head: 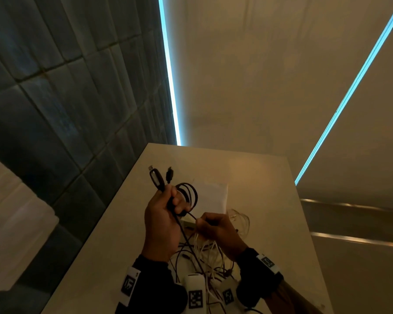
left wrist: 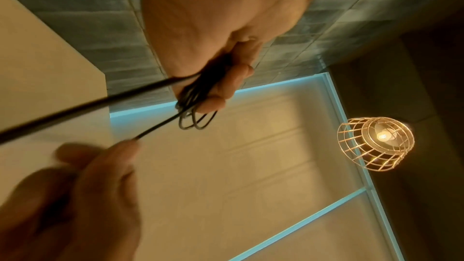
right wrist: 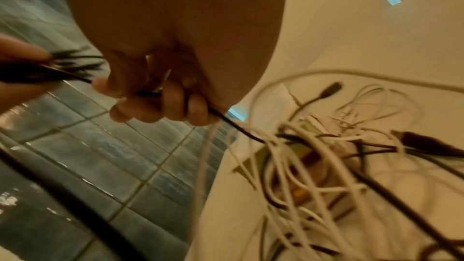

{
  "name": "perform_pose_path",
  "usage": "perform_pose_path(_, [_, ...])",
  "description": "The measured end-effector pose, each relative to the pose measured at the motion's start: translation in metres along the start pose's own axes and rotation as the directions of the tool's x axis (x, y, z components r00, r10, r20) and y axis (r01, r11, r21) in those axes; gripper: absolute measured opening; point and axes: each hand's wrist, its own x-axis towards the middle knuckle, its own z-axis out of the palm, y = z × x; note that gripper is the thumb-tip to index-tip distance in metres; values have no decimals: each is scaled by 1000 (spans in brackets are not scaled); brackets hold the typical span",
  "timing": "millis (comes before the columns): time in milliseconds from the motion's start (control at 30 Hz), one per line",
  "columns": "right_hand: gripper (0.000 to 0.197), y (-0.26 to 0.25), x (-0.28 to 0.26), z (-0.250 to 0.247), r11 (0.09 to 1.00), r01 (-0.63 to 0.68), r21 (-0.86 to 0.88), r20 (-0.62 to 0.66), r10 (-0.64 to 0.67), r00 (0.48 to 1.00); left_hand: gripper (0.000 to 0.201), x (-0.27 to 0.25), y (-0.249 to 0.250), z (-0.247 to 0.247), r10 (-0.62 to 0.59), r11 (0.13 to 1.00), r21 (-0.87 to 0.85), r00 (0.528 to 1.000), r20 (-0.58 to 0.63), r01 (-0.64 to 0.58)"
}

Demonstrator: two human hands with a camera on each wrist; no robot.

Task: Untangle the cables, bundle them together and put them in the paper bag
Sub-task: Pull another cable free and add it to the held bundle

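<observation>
I have my left hand [head: 161, 225] clenched round a coil of black USB cable [head: 188, 196], lifted above the middle of the table [head: 270, 200], with both plugs sticking up past the knuckles. My right hand [head: 216, 232] pinches the same cable's loose run just beside the coil, its fingers [right wrist: 160, 104] curled on the strand. That strand drops straight into the tangle of white and black cables [head: 204, 254] heaped at the near edge. The risk I see: if I wind on while that run is snagged, the whole heap could drag towards the left edge and spill off, or a knot could pull tight. The coil could also spring loose if my left grip eases. The white paper bag [head: 213, 196] lies flat beyond my hands, towards the far edge.
</observation>
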Motion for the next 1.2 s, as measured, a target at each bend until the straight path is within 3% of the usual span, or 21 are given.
perform_pose_path(400, [31,52,0,1,985,-8,-175,-89,-8,996,32,2,18,-13,101,995,-6,994,-31,-102])
perform_pose_path(467, [29,62,-1,-1,980,-56,-193,-111,35,993,32,2,20,-14,111,994,-7,993,-41,-112])
perform_pose_path(633, [31,91,-1,-18,906,-122,-405,-150,66,987,32,0,24,-16,127,991,58,989,-78,-123])
perform_pose_path(767, [24,60,10,-19,915,-141,-378,-282,31,959,32,1,25,-16,87,988,135,992,-88,-74])
perform_pose_path(900, [14,2,18,-8,976,0,-219,-305,-68,950,29,-4,15,-11,12,983,182,992,-123,10])
perform_pose_path(1067, [12,-54,12,14,957,253,-144,-132,-272,953,31,-5,2,-4,-16,949,306,984,-175,70])
perform_pose_path(1200, [9,-59,4,12,957,282,-64,-75,-286,955,30,-6,2,-1,-76,965,240,990,-123,104])
